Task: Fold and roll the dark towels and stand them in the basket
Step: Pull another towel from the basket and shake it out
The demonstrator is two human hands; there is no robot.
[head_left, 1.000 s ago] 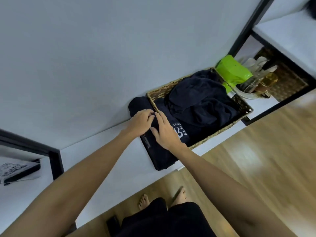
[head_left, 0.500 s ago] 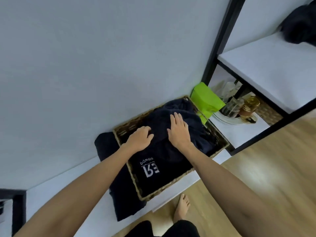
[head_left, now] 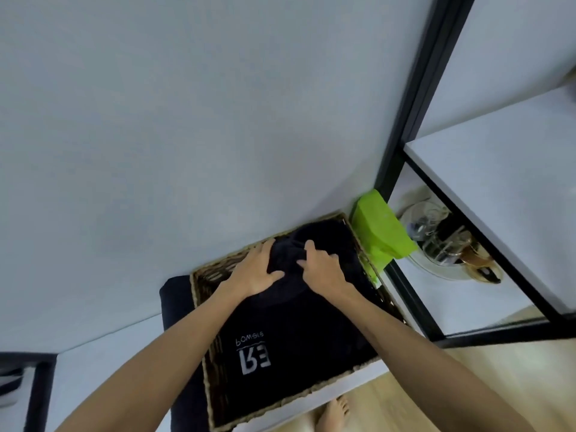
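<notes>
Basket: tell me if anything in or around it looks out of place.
In the basket, a dark towel with white print lies flat, not rolled or standing. Another dark towel lies outside, wedged under the basket's left side.

**Readable marks: one white print on dark cloth**

Only one legible marking in the head view. It sits on the dark towel (head_left: 299,347) lying in the woven basket (head_left: 199,310), near end of the cloth, toward the person.

- Small line of white letters, upside down and mirrored as seen; reads roughly "powers", last letters unsure.
- Thin white rule beneath it.
- Below the rule, large block characters, also inverted; look like "R3" or "RE", cannot settle which.

Green box (head_left: 381,235) to the right: no print legible. Glass items further right: too blurred.
</notes>
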